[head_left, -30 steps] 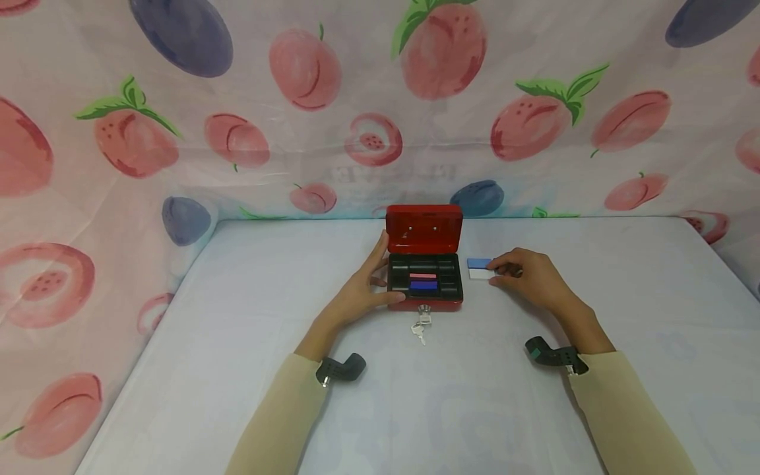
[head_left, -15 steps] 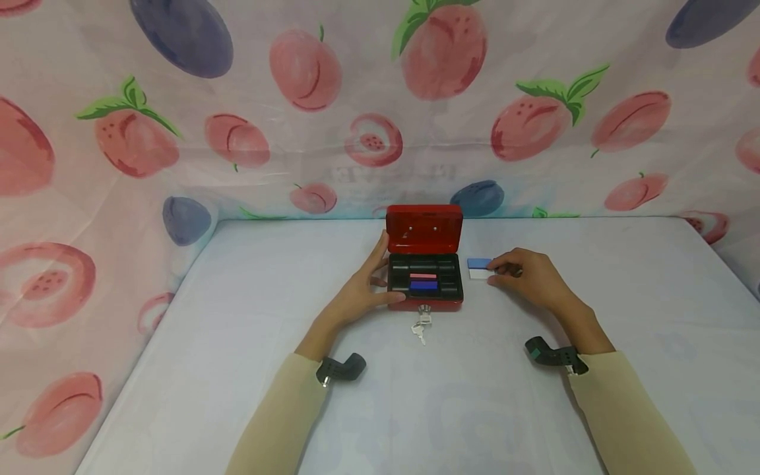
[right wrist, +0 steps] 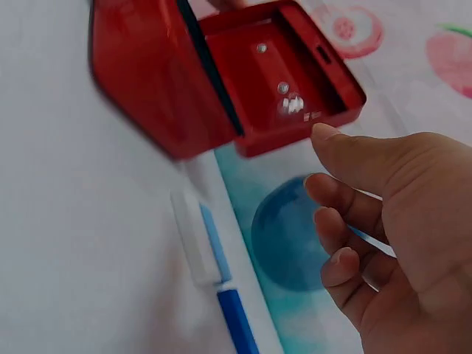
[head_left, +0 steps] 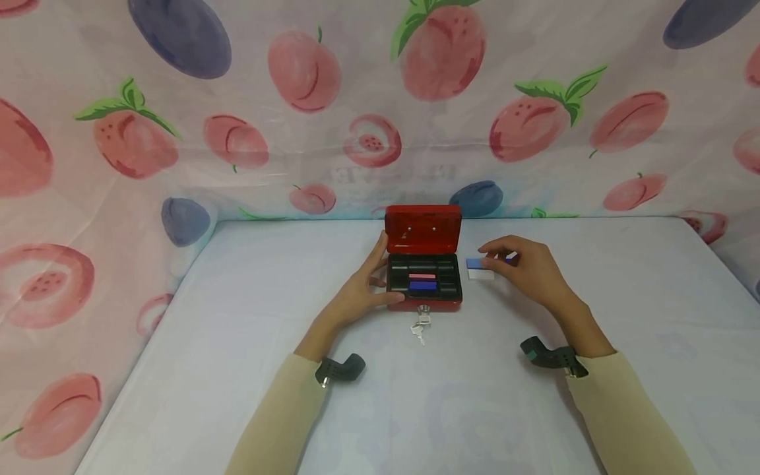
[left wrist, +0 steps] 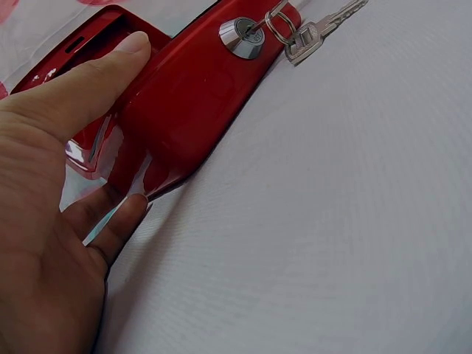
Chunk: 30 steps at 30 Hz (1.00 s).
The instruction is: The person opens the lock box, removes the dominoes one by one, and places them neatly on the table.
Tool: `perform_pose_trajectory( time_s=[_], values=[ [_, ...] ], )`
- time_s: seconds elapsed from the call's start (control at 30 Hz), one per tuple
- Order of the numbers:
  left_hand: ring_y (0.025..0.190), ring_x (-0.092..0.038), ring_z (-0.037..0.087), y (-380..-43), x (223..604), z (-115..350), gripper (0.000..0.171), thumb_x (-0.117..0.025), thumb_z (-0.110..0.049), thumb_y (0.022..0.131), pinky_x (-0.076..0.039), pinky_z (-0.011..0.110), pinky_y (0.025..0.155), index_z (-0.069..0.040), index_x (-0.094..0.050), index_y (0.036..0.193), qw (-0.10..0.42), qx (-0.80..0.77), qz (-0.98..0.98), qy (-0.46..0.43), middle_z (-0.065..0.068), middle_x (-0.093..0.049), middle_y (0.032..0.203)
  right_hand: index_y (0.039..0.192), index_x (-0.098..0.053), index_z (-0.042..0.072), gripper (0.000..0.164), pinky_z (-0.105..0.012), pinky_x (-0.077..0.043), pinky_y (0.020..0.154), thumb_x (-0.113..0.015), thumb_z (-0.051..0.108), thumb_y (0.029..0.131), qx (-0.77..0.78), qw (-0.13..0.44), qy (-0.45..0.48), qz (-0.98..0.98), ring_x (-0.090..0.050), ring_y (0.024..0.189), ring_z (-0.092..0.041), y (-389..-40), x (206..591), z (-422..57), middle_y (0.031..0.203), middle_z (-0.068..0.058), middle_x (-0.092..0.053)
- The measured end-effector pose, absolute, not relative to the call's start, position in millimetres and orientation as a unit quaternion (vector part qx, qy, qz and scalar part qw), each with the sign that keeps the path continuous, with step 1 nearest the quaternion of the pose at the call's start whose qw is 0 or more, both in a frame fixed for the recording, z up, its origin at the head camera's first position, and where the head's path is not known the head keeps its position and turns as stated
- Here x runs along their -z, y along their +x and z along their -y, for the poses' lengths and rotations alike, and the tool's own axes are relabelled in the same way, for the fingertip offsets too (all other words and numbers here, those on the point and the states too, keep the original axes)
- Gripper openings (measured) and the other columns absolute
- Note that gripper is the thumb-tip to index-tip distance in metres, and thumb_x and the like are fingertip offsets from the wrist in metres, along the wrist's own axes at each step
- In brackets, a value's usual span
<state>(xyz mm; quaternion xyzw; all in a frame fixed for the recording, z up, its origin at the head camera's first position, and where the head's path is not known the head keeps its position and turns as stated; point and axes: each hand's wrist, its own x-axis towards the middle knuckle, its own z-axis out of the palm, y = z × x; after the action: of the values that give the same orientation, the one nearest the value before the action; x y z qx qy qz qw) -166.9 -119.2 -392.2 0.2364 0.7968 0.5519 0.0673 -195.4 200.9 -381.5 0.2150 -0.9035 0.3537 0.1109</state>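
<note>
A red cash box (head_left: pixel 427 306) stands with its lid (head_left: pixel 423 229) raised. My left hand (head_left: pixel 356 291) grips its left side, thumb over the front rim and the other fingers along the side wall. A pink bar (head_left: pixel 422 276) and a blue block (head_left: pixel 423 285) lie in its black tray (head_left: pixel 399 266). To the box's right, a light blue block (head_left: pixel 474 263) and a white block (head_left: pixel 479 274) lie side by side, with a dark blue block (right wrist: pixel 237 321) beyond their end. My right hand (head_left: pixel 531 267) hovers over these blocks, fingers loosely bent and holding nothing.
Keys (head_left: pixel 418 330) hang on a ring from the lock (left wrist: pixel 242 37) at the box's front. White cloth (head_left: pixel 439 409) covers the table. A fruit-printed curtain (head_left: pixel 297 145) rises right behind the lid.
My right hand has risen a little from the white and light blue blocks, its fingers spreading apart. Part of the dark blue block now shows beneath it. My left hand stays on the box.
</note>
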Motion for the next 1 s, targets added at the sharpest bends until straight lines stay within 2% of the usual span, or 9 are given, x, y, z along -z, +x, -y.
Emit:
perform_pose_trajectory(
  time_s=[0.23, 0.63, 0.83, 1.0],
  values=[
    [0.136, -0.033, 0.032, -167, 391, 119, 0.103, -0.075, -0.009, 0.082, -0.042, 0.049, 0.097, -0.020, -0.004, 0.155, 0.069, -0.549, -0.800, 0.233, 0.003, -0.010, 0.160, 0.105, -0.072, 0.010, 0.020, -0.019, -0.045, 0.065, -0.071, 0.020, 0.088, -0.375, 0.103, 0.210, 0.897, -0.052, 0.082, -0.015, -190, 374, -187, 0.099, -0.002, -0.068],
    [0.135, -0.033, 0.032, -166, 392, 119, 0.103, -0.075, -0.009, 0.082, -0.042, 0.049, 0.096, -0.019, -0.004, 0.155, 0.068, -0.548, -0.799, 0.236, 0.006, -0.012, 0.159, 0.106, -0.072, 0.012, 0.019, -0.026, -0.042, 0.058, -0.072, 0.016, 0.087, -0.389, 0.113, 0.235, 0.884, -0.050, 0.077, -0.014, -184, 375, -168, 0.091, 0.000, -0.066],
    [0.135, -0.034, 0.032, -166, 392, 119, 0.103, -0.075, -0.009, 0.082, -0.042, 0.050, 0.097, -0.019, -0.004, 0.155, 0.069, -0.551, -0.799, 0.233, 0.007, -0.013, 0.159, 0.109, -0.071, 0.014, 0.023, -0.031, -0.043, 0.063, -0.072, 0.016, 0.087, -0.387, 0.099, 0.250, 0.882, -0.052, 0.084, -0.018, -181, 379, -157, 0.101, -0.004, -0.066],
    [0.135, -0.034, 0.032, -167, 393, 119, 0.102, -0.075, -0.010, 0.082, -0.042, 0.049, 0.097, -0.021, -0.004, 0.155, 0.072, -0.550, -0.799, 0.232, 0.006, -0.013, 0.159, 0.110, -0.071, 0.014, 0.024, -0.033, -0.044, 0.064, -0.073, 0.014, 0.086, -0.394, 0.088, 0.266, 0.876, -0.052, 0.086, -0.024, -179, 384, -148, 0.105, -0.003, -0.066]
  ],
)
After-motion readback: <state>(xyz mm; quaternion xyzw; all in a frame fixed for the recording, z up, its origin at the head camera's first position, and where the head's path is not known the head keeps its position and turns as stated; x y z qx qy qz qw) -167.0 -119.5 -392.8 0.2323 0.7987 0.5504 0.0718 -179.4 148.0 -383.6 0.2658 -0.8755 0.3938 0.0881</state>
